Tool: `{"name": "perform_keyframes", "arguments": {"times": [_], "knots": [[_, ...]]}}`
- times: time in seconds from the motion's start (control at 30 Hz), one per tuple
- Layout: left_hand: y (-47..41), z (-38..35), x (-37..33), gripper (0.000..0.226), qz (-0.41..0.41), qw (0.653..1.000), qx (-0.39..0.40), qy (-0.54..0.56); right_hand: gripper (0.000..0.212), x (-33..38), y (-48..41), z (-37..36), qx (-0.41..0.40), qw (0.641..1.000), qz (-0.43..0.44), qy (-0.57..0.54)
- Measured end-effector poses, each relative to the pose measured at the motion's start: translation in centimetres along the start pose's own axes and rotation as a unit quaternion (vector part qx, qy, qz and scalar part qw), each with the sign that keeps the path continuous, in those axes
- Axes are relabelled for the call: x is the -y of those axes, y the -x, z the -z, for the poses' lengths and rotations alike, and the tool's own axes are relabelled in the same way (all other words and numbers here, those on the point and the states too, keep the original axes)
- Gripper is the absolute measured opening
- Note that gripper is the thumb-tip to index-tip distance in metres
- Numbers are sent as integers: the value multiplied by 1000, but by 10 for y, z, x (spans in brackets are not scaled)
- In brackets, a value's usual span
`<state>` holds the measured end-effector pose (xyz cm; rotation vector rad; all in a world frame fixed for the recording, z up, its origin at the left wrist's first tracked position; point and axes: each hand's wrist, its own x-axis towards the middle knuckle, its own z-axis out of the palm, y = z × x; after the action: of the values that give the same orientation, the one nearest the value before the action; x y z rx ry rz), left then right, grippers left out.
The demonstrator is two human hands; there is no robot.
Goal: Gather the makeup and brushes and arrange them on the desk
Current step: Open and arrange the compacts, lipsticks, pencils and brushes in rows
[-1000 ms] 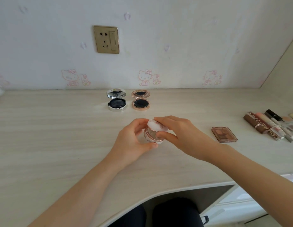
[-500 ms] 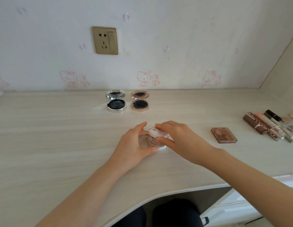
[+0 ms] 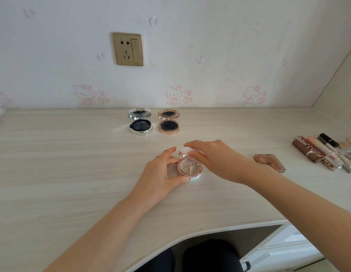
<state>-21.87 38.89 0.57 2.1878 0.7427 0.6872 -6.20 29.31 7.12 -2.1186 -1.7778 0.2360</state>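
The left hand [image 3: 161, 173] curls round the base of the small pink compact [image 3: 189, 168], which sits on the table [image 3: 72, 163]; the right hand [image 3: 215, 160] pinches its lid [image 3: 185, 150], tipped up. Pushing the lid back too hard could tip the base and spill whatever lies inside

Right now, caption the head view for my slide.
Left hand steadies a round compact on the desk while the right hand holds its lid raised.
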Motion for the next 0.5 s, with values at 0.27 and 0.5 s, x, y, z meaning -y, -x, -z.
{"name": "perform_keyframes", "arguments": {"times": [0.27,0.5], "knots": [[0,0,0,87,-2,1000,1,-2,39,0,3,1,5,1000,8,-5],[1,1,-1,84,-3,1000,-3,-4,44,-1,7,0,1,1000,11,-5]]}}
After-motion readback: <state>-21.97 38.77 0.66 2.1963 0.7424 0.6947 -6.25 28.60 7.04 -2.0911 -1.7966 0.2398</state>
